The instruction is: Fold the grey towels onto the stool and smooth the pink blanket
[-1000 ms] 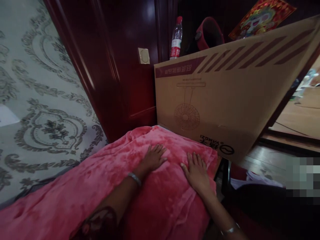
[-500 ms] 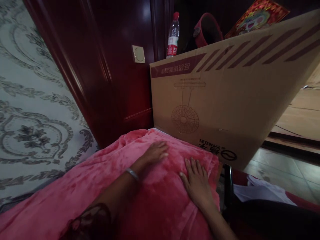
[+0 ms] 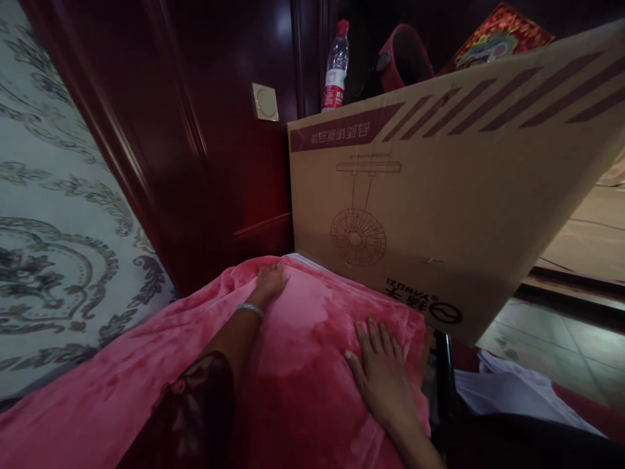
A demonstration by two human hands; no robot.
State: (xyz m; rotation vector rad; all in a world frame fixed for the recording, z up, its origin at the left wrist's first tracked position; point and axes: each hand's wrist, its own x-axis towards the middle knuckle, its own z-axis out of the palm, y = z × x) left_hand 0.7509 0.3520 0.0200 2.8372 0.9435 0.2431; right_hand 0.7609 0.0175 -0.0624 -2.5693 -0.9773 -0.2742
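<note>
Left hand (image 3: 270, 281) slid up-frame to the far edge of the pink blanket (image 3: 303, 365) at lower centre, fingers curled over it; right hand (image 3: 381, 368) lay flat, released, below the cardboard box (image 3: 439, 195).

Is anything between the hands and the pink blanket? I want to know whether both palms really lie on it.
Nothing visible does. The left hand lies on the pink blanket at its far edge, close to the cardboard box. The right hand lies flat on it, fingers spread, near its right edge.
</note>
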